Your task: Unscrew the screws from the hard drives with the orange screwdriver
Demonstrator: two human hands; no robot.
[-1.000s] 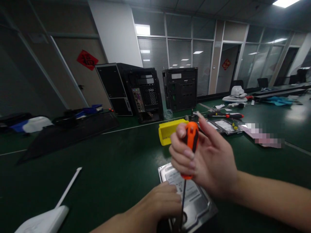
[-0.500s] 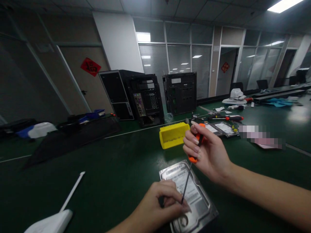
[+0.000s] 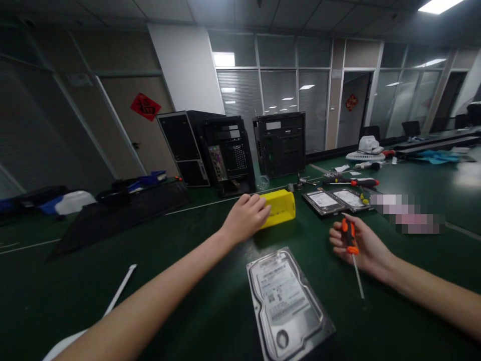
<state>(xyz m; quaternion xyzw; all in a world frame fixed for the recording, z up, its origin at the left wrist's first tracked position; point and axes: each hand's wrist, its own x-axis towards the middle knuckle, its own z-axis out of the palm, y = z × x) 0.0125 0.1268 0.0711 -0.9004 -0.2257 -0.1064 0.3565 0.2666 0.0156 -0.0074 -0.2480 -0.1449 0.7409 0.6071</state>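
A silver hard drive lies on the green table in front of me, label side up. My left hand reaches over the left side of a yellow bin. Its fingers are curled together at the bin's opening; whatever they hold, if anything, is hidden. Small dark bits show inside the bin. To the right of the drive, my right hand is closed loosely around the orange-and-black handle of a screwdriver. The screwdriver's shaft points down, over the table and apart from the drive.
Two more hard drives lie behind my right hand, near a red-and-black screwdriver. Computer cases stand at the back. A white object with a thin arm is at the lower left. A dark panel lies on the left.
My left hand has left the hard drive and moved up and forward to the yellow bin. My right hand has lifted the screwdriver off the drive and shifted right and down.
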